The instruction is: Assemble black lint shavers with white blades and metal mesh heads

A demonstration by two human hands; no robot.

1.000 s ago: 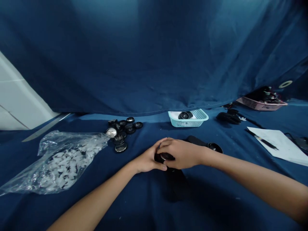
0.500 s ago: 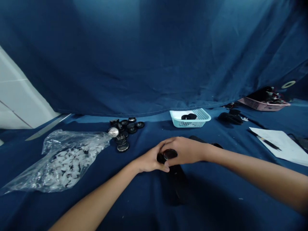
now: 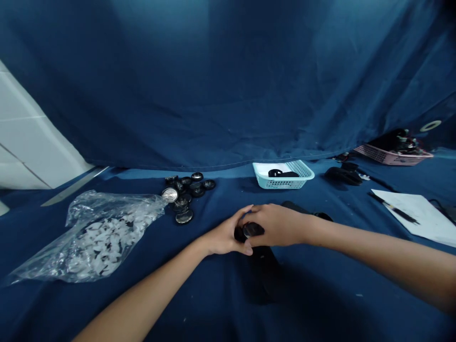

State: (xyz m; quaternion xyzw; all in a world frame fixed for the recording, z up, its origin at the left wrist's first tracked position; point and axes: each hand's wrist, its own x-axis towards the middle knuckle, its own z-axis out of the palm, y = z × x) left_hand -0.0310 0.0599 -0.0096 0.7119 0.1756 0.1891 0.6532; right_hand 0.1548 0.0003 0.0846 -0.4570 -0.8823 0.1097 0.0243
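My left hand (image 3: 225,237) and my right hand (image 3: 285,224) meet over the middle of the blue cloth. In my right hand's fingers is a glossy black round cap (image 3: 253,230). Against it sits a second dark round piece (image 3: 239,234), with my left thumb and fingers closed around it. Whether the two are joined I cannot tell, as fingers cover their edges. Below the hands lies a long black object (image 3: 265,275), dim in shadow. Partly hidden behind my right hand and wrist are another black piece (image 3: 294,207) and a black rounded part (image 3: 323,216).
Several black round parts with silvery grilles (image 3: 184,217) are piled left of centre, beside a clear bag (image 3: 103,247) of small white pieces. Behind stands a light blue basket (image 3: 285,183) holding black parts. Rightward are black items (image 3: 344,175), white paper with a pen (image 3: 420,213) and a pink basket (image 3: 395,158).
Both hands keep nearly the same grip, and the black cap is tilted slightly differently. The whole view has shifted a little.
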